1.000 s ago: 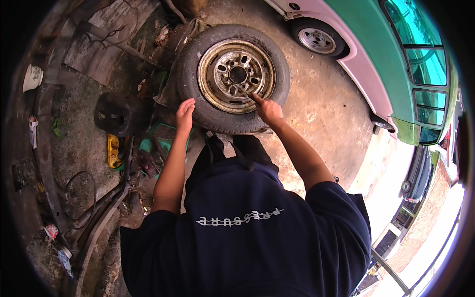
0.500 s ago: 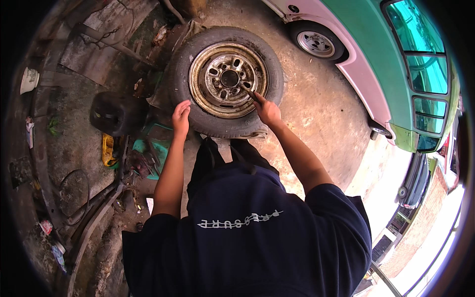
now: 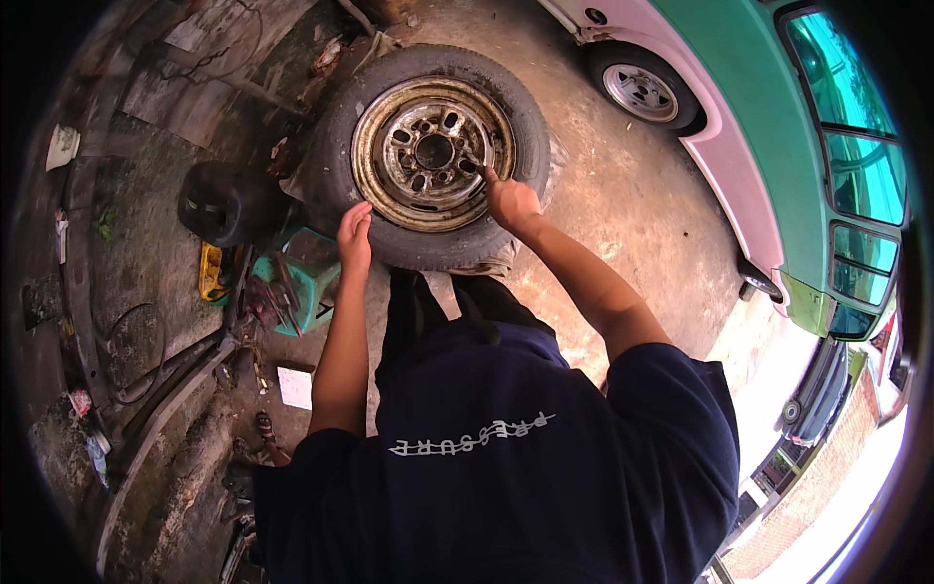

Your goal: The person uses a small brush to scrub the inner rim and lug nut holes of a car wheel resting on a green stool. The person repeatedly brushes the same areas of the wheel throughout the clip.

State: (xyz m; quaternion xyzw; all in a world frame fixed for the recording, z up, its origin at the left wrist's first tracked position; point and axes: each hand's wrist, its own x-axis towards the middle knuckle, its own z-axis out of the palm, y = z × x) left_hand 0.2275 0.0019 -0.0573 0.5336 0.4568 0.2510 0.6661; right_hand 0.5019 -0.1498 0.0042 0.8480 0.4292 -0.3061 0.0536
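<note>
Far left, a black rubber block (image 3: 229, 202) and a green container (image 3: 304, 282) of tools stand on the concrete floor (image 3: 623, 224); the left hand (image 3: 354, 237) lies flat, fingers extended, on the tyre of the wheel (image 3: 433, 154), gripping nothing; the wheel stands before the person; the right hand (image 3: 510, 200) presses a fingertip onto the rusty rim, its grip indiscernible; a green-and-pink vehicle (image 3: 778, 165) stands far right.

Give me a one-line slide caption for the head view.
Left hand on tyre, right hand at rusty rim.
</note>
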